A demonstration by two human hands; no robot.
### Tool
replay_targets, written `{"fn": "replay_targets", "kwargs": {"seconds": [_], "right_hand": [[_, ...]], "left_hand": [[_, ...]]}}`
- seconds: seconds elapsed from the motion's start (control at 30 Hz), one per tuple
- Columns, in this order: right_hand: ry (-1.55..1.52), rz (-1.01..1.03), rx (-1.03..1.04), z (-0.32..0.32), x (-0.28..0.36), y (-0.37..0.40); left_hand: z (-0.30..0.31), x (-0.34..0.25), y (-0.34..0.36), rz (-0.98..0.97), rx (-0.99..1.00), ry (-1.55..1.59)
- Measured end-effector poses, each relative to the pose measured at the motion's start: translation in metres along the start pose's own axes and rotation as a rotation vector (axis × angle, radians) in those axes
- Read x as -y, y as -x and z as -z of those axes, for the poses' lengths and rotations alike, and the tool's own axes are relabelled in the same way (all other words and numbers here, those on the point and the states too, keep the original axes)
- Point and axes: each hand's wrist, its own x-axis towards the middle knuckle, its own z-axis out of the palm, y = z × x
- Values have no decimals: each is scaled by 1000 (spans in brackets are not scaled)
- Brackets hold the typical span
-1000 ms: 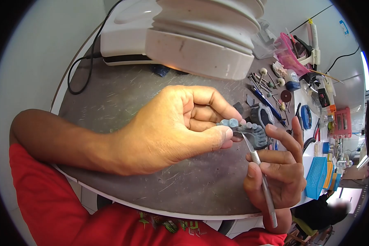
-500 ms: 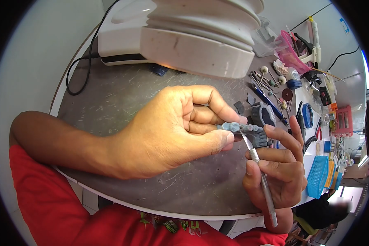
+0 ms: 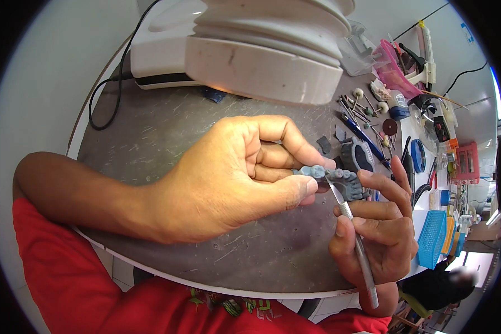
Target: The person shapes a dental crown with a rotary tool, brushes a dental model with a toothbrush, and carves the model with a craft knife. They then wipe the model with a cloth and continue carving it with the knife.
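Observation:
A grey-blue dental model with a row of teeth is held above the bench. My left hand pinches its left end between thumb and fingers, which hide part of it. A slim metal craft knife lies in my right hand, gripped near the blade between thumb and fingers. The knife's pointed blade meets the model among the teeth, close to my left fingertips. My right index finger is raised along the model's right end. Behind it on the bench sits another grey dental model piece.
Over the far side of the bench hangs a white ribbed hood. To the right lie several rotary burs, a blue pen and a pink container. A blue basket stands farther right, near a person in dark clothes.
Almost nothing differs. Both hands keep their hold, with the blade tip at nearly the same spot; the view has shifted very slightly.

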Motion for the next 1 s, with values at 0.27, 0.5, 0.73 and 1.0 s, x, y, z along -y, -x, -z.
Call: {"fn": "replay_targets", "kwargs": {"seconds": [0.27,0.5,0.73,1.0], "right_hand": [[-36,13,-26,-2,-3,1],[-34,21,-7,1,-1,1],[-28,16,-22,0,-2,1],[-15,6,-19,0,-1,1]], "left_hand": [[0,0,0,-3,0,-5],[0,1,0,-15,-5,7],[0,1,-1,-19,-4,18],[0,1,0,-20,-3,-4]]}}
